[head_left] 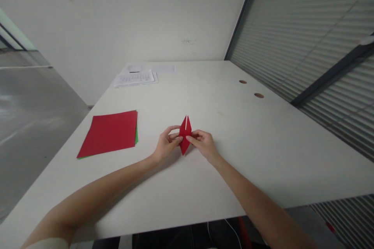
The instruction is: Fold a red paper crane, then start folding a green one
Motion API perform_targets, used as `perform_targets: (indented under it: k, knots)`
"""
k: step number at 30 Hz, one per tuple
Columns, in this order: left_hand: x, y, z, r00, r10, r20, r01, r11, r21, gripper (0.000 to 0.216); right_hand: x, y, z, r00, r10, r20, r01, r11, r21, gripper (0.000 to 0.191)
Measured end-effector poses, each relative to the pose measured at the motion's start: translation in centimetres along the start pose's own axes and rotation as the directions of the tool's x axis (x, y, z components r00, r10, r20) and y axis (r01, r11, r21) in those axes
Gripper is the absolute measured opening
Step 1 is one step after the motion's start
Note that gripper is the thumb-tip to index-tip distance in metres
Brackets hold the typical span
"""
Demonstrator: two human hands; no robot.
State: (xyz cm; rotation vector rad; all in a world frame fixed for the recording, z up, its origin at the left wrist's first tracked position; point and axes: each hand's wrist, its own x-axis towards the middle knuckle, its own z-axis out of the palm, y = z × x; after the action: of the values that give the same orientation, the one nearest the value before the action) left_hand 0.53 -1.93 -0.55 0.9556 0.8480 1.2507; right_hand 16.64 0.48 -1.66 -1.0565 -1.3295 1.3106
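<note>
A folded piece of red paper (pixel 185 129) is held between my two hands just over the white table. It is a narrow diamond with two separate points at the far end and one point toward me. My left hand (pixel 167 143) pinches its left edge, thumb on the near face and fingers behind. On the opposite edge, my right hand (pixel 204 143) grips it the same way, its thumb close to the left one. The fingertips behind the paper are partly hidden.
Left of my hands lies a stack of red sheets (pixel 112 132) with green edges showing beneath. Printed papers (pixel 134 78) rest at the table's far left. Two round holes pierce the table (pixel 204 93) near its right edge, beside window blinds (pixel 292 39). A wall stands behind.
</note>
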Motion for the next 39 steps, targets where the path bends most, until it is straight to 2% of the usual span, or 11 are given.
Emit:
perform_targets:
  k: [6,10,14,21,27,34,39]
  knots:
    - [0.15,-0.29,-0.42,0.998,-0.054,0.012,0.055,0.997,-0.046,0.057,0.00,-0.42,-0.24,0.999,0.007,0.035,-0.009,0.999,0.039,0.028]
    - [0.37,-0.19,-0.73,0.996,-0.080,0.030,0.079,0.997,0.028,0.042,-0.08,-0.51,-0.39,0.997,0.039,0.068,-0.042,0.998,0.045,0.028]
    - [0.54,-0.10,-0.69,0.999,-0.034,-0.011,0.035,0.991,0.130,0.029,-0.17,-0.49,-0.34,0.995,0.041,0.095,-0.046,0.998,0.050,0.030]
    - [0.34,-0.15,-0.59,1.000,0.001,-0.013,0.001,0.987,0.162,0.029,-0.32,-0.58,0.00,0.991,-0.006,0.135,0.006,1.000,0.001,0.029]
    - [0.23,-0.09,-0.45,1.000,0.001,-0.019,0.002,0.984,0.179,0.029,-0.06,-0.38,-0.36,0.994,-0.007,0.112,0.016,0.997,-0.082,0.032]
    - [0.41,0.03,-0.43,0.991,-0.128,0.031,0.123,0.984,0.130,0.037,0.01,-0.13,-0.57,0.993,0.032,0.112,-0.026,0.998,-0.050,0.039]
    - [0.16,-0.22,-0.55,0.972,-0.222,0.082,0.202,0.958,0.205,0.042,0.15,-0.43,-0.47,0.997,0.013,0.082,-0.007,0.997,-0.072,0.041]
